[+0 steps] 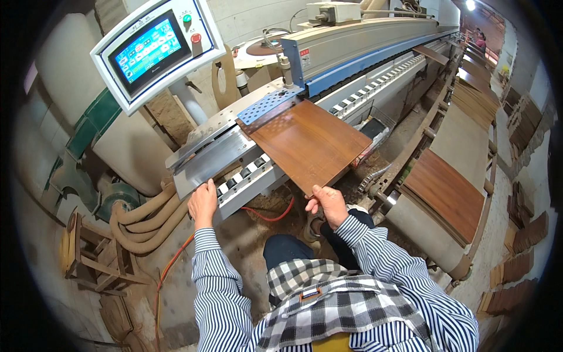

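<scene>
A brown wood-grain panel [311,141] lies flat on the infeed end of a long edge-banding machine [375,50]. Its far edge reaches under a blue perforated plate [270,105]. My right hand [329,205] pinches the panel's near corner, thumb along the edge and fingers curled in. To the left, my left hand [203,203] is closed over the end of the machine's metal bed [211,167], beside a row of black-and-white rollers [246,172]. Its fingertips are partly hidden. The two hands are apart, and only the right one touches the panel.
A control screen [149,53] with green and red buttons stands at the upper left. On the right, a conveyor [422,226] carries stacked panels [447,190]. Ribbed hoses [143,226] and a wooden stool [99,252] are at the left. Another person [481,42] is far off.
</scene>
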A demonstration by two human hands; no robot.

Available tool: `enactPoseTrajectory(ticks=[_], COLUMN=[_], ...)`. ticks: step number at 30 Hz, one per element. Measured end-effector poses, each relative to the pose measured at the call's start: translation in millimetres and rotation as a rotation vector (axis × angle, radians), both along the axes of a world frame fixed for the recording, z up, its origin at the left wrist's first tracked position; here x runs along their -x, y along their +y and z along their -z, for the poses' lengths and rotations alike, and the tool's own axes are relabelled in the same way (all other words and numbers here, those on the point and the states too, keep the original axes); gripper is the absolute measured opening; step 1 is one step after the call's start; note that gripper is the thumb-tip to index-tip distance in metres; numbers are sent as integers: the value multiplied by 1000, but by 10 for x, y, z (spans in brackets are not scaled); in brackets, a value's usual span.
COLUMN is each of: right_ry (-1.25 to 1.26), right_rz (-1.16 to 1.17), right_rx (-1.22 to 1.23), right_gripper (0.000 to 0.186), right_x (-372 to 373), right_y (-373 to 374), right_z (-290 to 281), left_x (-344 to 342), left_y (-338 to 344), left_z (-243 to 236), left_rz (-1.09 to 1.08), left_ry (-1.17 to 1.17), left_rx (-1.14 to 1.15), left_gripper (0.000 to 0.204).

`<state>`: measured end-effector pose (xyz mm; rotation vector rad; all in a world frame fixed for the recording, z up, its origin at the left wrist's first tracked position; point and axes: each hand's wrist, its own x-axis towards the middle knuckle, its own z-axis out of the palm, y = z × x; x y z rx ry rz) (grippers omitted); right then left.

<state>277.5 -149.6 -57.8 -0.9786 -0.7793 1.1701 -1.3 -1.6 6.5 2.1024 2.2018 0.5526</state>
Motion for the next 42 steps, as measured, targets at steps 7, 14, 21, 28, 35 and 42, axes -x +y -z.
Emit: enactPoseTrajectory(ticks=[7, 14, 21, 28, 35, 42], right_ry=[-32, -95, -286, -346, -164, -191], right_rz=[198, 440, 914, 1613, 1661, 1728], right_rx=[61, 51, 148, 559, 483, 458], right_gripper=[34, 32, 38, 52, 45, 40], right_x=[-480, -1089, -1891, -2675, -2905, -2863], right_y=[54, 79, -1605, -3426, -3492, -3615], right_z=[-93, -57, 652, 833, 976, 1196], left_x=[-1, -35, 27, 26, 34, 2], left_y=[-1, 31, 12, 63, 116, 62], left_z=[8, 47, 103, 136, 189, 137], left_rz=[-2, 27, 26, 36, 67, 27], left_ry=[32, 31, 51, 84, 104, 82], left_rx=[-6, -57, -59, -80, -106, -87], left_gripper=[46, 45, 52, 51, 52, 50])
